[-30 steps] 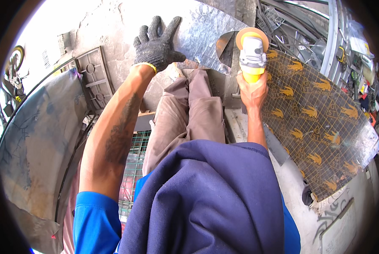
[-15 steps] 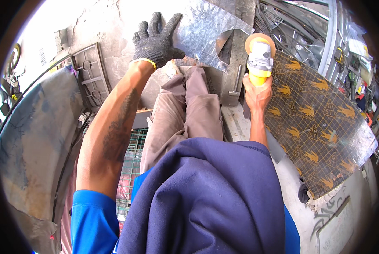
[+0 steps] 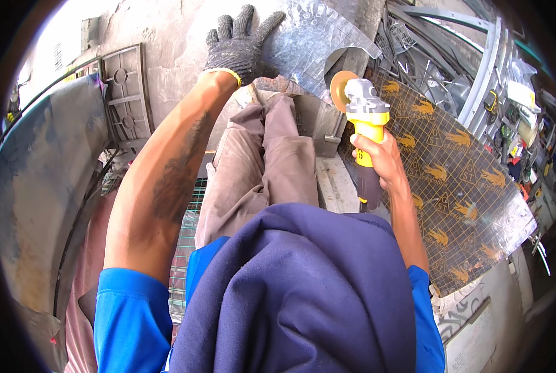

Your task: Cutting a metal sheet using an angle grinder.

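My left hand point(image 3: 236, 45), in a dark grey knit glove, lies with spread fingers on the left edge of a shiny embossed foil sheet point(image 3: 309, 43) at the top of the view. My bare right hand point(image 3: 377, 155) grips the body of a yellow and grey angle grinder point(image 3: 365, 121), held upright. Its orange disc point(image 3: 340, 92) sits just below the foil sheet's lower edge. I cannot tell whether the disc touches the foil. My legs in brown trousers point(image 3: 262, 161) stretch out below the sheet.
A large dark mat point(image 3: 458, 180) with a gold grid and emblem print lies on the right. Metal frames and bars point(image 3: 452, 62) pile up at the top right. A grey ribbed panel point(image 3: 126, 99) and a big grey curved body panel point(image 3: 36, 186) stand on the left.
The grinder has come down and left, closer to the foil sheet's lower edge. My gloved left hand has stayed on the foil while the view shifted slightly.
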Motion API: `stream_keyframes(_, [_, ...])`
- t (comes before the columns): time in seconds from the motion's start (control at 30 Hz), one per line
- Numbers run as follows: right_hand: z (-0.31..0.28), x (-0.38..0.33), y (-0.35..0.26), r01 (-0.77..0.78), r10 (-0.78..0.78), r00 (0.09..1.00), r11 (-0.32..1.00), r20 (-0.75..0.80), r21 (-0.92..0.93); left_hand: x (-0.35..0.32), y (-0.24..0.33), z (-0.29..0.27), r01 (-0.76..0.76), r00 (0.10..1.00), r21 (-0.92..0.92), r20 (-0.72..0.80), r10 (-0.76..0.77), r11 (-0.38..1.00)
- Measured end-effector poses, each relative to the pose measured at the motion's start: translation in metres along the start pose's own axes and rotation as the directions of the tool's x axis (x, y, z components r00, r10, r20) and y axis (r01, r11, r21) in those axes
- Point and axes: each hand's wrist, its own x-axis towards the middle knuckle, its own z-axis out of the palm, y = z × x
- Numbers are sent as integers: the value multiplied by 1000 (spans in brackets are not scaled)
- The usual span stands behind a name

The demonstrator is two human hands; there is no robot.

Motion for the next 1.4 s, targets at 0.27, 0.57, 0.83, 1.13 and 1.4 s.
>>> stream_keyframes(0.27, [15,16,-15,-111,104,994,973,43,201,0,-6,6,-5,1000,-6,-3,5,1000])
stream_keyframes(0.57, [44,21,3,-36,59,998,875,-32,482,3,-9,15,-20,999,-20,-47,19,1000])
stream_keyframes(0.83, [63,28,7,-6,39,998,841,-50,542,2,-7,12,-33,999,-18,-39,32,999])
stream_keyframes(1.13, [65,27,11,-45,47,999,870,7,491,2,-9,13,-38,999,-12,-38,37,999])
stream_keyframes(1.4, [60,12,10,-74,64,997,941,41,331,4,-10,17,-46,996,-1,-82,45,999])
